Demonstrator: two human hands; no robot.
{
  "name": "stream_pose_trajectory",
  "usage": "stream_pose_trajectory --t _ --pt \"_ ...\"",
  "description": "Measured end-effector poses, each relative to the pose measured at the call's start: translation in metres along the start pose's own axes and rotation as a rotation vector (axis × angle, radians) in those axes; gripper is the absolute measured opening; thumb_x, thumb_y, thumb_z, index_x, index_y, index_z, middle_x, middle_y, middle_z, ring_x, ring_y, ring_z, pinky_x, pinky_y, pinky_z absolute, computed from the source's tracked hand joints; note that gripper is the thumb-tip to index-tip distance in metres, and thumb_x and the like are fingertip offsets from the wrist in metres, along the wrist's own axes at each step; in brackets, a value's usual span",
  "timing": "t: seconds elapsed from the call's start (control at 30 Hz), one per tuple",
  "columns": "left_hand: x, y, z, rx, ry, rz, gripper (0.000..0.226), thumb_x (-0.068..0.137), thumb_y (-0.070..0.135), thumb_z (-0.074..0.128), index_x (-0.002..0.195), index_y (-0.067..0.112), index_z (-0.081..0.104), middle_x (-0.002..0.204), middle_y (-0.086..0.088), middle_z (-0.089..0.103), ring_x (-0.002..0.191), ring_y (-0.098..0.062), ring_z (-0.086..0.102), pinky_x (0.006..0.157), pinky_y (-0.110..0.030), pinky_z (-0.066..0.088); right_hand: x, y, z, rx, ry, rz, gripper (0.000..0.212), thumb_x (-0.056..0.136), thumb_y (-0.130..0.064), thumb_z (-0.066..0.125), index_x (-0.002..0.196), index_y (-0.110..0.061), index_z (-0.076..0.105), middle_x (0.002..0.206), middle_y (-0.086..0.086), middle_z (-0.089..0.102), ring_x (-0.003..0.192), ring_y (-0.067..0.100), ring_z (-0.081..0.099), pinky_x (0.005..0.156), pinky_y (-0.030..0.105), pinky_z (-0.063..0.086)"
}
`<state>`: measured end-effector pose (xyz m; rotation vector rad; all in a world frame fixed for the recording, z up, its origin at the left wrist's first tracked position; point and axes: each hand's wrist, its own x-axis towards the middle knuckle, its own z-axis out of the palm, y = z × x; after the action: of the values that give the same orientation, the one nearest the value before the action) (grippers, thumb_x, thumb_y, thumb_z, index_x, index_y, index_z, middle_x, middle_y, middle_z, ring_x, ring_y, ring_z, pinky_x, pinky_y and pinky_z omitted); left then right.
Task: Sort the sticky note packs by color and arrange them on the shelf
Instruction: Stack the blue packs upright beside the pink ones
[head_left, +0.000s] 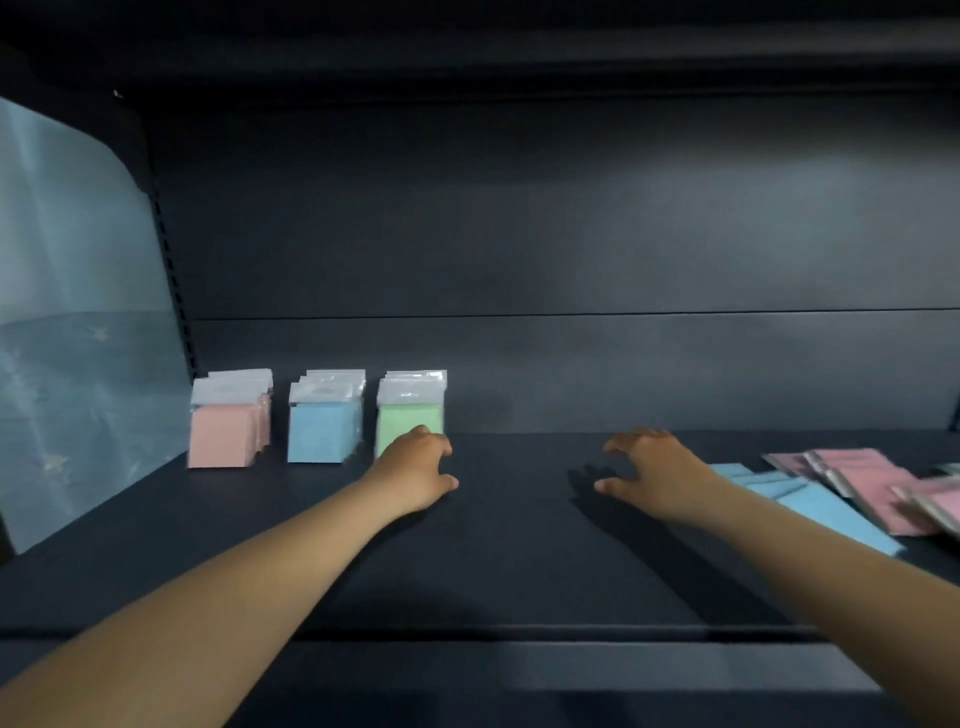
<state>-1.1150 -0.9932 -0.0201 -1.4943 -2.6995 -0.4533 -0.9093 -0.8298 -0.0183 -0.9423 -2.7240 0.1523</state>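
Three upright rows of sticky note packs stand at the back left of the dark shelf (519, 545): orange-pink packs (223, 436), blue packs (319, 431) and green packs (410, 415). My left hand (415, 475) is at the front of the green row, its fingers curled against the front pack's lower right corner. Whether it grips the pack is not clear. My right hand (649, 475) hovers over bare shelf to the right, fingers spread and bent, holding nothing. Loose blue packs (810, 501) and pink packs (862, 478) lie flat at the right.
A translucent bluish divider panel (78, 322) closes the shelf's left end. The shelf's back wall (571, 260) rises behind the rows. The shelf's front lip (519, 636) runs across below my forearms.
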Motion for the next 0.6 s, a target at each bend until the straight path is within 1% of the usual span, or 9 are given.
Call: stream_pose_trajectory --t 0.13,0.33,0.43,0.5,0.53,0.57,0.6 --pt "-0.013 0.084 0.013 -0.032 0.023 0.013 0.047 0.089 0.033 0.06 0.131 0.015 0.05 0.134 -0.003 0.044 0.124 -0.02 0.045 0.1 -0.026 0.035 -0.042 0.063 -0.03 -0.042 -0.004 -0.023 0.053 0.088 -0.043 0.059 0.132 -0.015 0.049 0.141 0.004 0.046 0.132 0.022 0.039 0.105 0.024 0.026" --pt "-0.03 0.201 0.043 -0.103 0.019 0.018 0.048 0.088 0.035 0.061 0.13 0.015 0.05 0.136 -0.003 0.044 0.127 -0.019 0.042 0.101 -0.027 0.034 -0.091 0.155 -0.053 -0.04 -0.06 -0.026 0.051 0.088 -0.043 0.059 0.131 -0.018 0.049 0.139 0.005 0.047 0.129 0.022 0.042 0.106 0.028 0.03" --pt "-0.036 0.244 0.062 -0.153 -0.005 0.01 0.048 0.089 0.035 0.061 0.13 0.015 0.05 0.137 -0.003 0.044 0.128 -0.019 0.041 0.101 -0.026 0.034 -0.102 0.186 -0.055 0.005 -0.091 -0.023 0.054 0.086 -0.042 0.061 0.132 -0.017 0.047 0.14 0.005 0.044 0.127 0.022 0.042 0.102 0.028 0.033" --pt "-0.039 0.267 0.073 -0.18 -0.027 -0.01 0.047 0.089 0.035 0.061 0.13 0.014 0.051 0.136 -0.003 0.045 0.127 -0.018 0.042 0.101 -0.027 0.034 -0.104 0.201 -0.053 0.042 -0.108 -0.015 0.053 0.086 -0.041 0.062 0.131 -0.017 0.047 0.135 0.005 0.047 0.12 0.021 0.046 0.096 0.028 0.036" --pt "-0.039 0.277 0.079 -0.198 -0.042 -0.029 0.045 0.088 0.034 0.061 0.127 0.014 0.053 0.133 -0.002 0.048 0.122 -0.017 0.045 0.099 -0.027 0.036 -0.104 0.207 -0.052 0.063 -0.117 -0.016 0.051 0.086 -0.039 0.062 0.129 -0.016 0.049 0.131 0.004 0.049 0.116 0.02 0.048 0.094 0.028 0.037" --pt "-0.038 0.285 0.083 -0.224 -0.054 -0.049 0.039 0.088 0.033 0.062 0.12 0.014 0.056 0.125 -0.002 0.052 0.113 -0.016 0.049 0.095 -0.027 0.039 -0.104 0.211 -0.05 0.088 -0.125 -0.018 0.047 0.086 -0.038 0.063 0.126 -0.016 0.051 0.128 0.004 0.051 0.112 0.019 0.049 0.091 0.028 0.039" --pt "-0.036 0.293 0.087 -0.258 -0.063 -0.07 0.028 0.087 0.032 0.063 0.109 0.014 0.06 0.112 0.0 0.057 0.1 -0.014 0.051 0.088 -0.027 0.041 -0.103 0.216 -0.048 0.115 -0.128 -0.025 0.044 0.086 -0.037 0.063 0.123 -0.015 0.054 0.125 0.004 0.054 0.108 0.018 0.05 0.089 0.028 0.04"
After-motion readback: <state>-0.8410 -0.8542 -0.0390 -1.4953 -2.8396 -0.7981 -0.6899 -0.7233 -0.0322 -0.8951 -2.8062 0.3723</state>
